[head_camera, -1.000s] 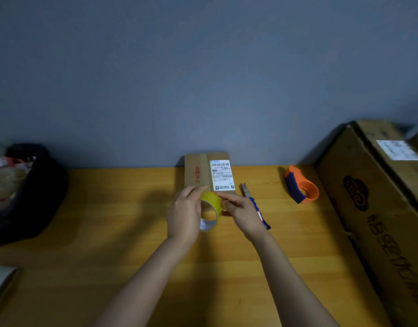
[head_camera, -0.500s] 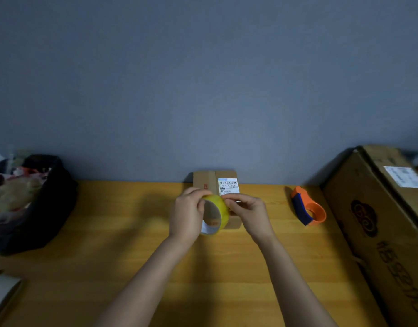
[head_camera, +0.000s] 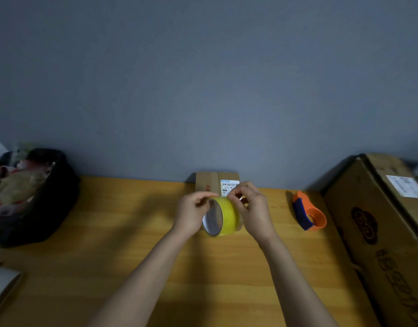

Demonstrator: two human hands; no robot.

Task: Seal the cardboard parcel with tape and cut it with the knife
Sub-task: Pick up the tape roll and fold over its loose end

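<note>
Parcel (head_camera: 217,184) sat at the back edge of the bench (head_camera: 109,232), against the wall, flat, with a white label on its right half. It was small cardboard, so my read was light and fairly stiff, likely to skid on the wood if pushed; I'd pin it from the top or hold the side edges while taping. It showed no fresh yellow strip that I could see, so sealing looked not started.

Yellow tape roll (head_camera: 223,215) was held up on edge just in front of the parcel, core facing left. Left hand (head_camera: 191,213) was closed around the roll's left rim, thumb over the top. Right hand (head_camera: 252,208) had its fingertips pinched at the top of the roll, looking like I was picking for the free end. I couldn't tell if the end was lifted yet. The tape looked glossy and thin, so I judged it would cling to itself; better to pull straight and keep tension.

I couldn't see the knife, possibly hidden behind my right hand. Orange and blue dispenser (head_camera: 308,212) lay to the right, well clear. Large carton (head_camera: 380,232) stood at the far right, black bag (head_camera: 36,197) at the far left.
</note>
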